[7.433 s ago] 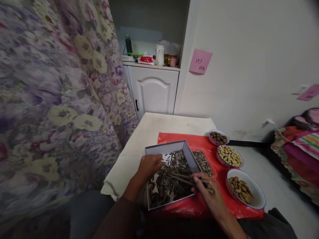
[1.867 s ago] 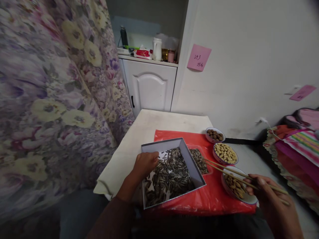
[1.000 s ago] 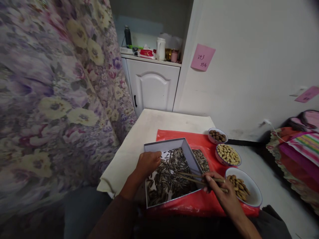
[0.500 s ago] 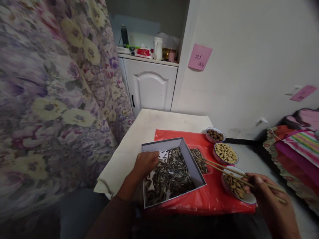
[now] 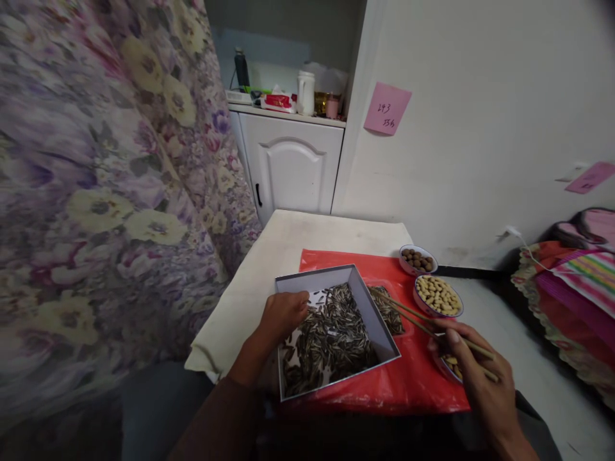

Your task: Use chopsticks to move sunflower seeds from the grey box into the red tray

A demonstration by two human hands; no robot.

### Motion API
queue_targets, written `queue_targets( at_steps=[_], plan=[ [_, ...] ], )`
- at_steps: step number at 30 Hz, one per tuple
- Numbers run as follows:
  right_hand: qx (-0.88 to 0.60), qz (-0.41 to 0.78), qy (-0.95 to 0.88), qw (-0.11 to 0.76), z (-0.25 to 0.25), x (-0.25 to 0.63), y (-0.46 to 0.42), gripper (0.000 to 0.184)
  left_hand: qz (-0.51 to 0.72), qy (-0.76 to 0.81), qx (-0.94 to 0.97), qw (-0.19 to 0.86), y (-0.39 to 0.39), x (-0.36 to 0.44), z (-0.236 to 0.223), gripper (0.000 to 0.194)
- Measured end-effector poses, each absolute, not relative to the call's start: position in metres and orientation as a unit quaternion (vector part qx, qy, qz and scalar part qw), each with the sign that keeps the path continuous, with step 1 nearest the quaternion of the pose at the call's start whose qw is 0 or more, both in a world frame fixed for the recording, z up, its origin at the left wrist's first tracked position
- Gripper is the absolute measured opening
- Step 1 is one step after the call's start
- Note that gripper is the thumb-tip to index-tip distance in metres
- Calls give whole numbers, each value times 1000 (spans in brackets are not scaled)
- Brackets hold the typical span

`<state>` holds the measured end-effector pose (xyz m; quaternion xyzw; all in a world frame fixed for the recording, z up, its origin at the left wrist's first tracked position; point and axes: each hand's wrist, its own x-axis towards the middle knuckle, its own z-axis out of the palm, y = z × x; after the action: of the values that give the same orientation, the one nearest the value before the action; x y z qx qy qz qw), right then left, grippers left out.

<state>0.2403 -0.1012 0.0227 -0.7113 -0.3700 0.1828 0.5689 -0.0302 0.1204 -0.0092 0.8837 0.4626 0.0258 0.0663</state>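
My left hand [image 5: 284,314] is closed over the left wall of a shallow grey-white box [image 5: 375,320]. Striped sunflower seeds [image 5: 331,333] cover much of the box's floor. In my right hand [image 5: 480,371] is a pair of wooden chopsticks [image 5: 413,317], angled to the left. Their tips reach over a clear container of sunflower seeds [image 5: 390,314] just right of the box; whether they pinch a seed is too small to tell. Beneath the right hand, a bowl of almond-like nuts [image 5: 451,366] is mostly hidden.
A bowl of peanuts [image 5: 438,296] and a bowl of round brown nuts [image 5: 417,260] stand along the table's right side. Red plastic sheeting [image 5: 418,381] lies over a cream tablecloth [image 5: 331,230]. A floral curtain [image 5: 144,211] hangs at left; a white cabinet [image 5: 293,166] stands behind.
My right hand has moved left with the chopsticks, now covering much of the almond-like nuts' bowl. The chopstick tips have shifted slightly up and left. My left hand stays at the box's wall.
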Motion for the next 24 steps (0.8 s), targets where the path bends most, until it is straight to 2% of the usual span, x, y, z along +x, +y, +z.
queue_targets(
  at_steps=[4, 6, 8, 10, 13, 17, 24],
  plan=[
    [-695, 160, -387, 585, 26, 229, -98, 31, 28, 463, 883, 72, 121, -30, -10, 18],
    [-664, 240, -432, 561, 22, 215, -92, 31, 31, 464, 882, 74, 122, -30, -11, 19],
    [-613, 377, -476, 505, 15, 195, -83, 34, 33, 465, 882, 75, 122, -30, -11, 19],
    [-584, 442, -478, 486, 5, 175, -72, 37, 34, 464, 882, 76, 122, -30, -11, 18],
    [-569, 475, -470, 479, -5, 158, -58, 39, 36, 461, 883, 75, 121, -30, -11, 18],
    [-588, 460, -458, 482, -3, 175, -50, 43, 41, 461, 883, 77, 121, -30, -11, 19],
    [-679, 275, -490, 473, 14, 222, -64, 37, 49, 461, 882, 84, 121, -30, -12, 19]
  ],
)
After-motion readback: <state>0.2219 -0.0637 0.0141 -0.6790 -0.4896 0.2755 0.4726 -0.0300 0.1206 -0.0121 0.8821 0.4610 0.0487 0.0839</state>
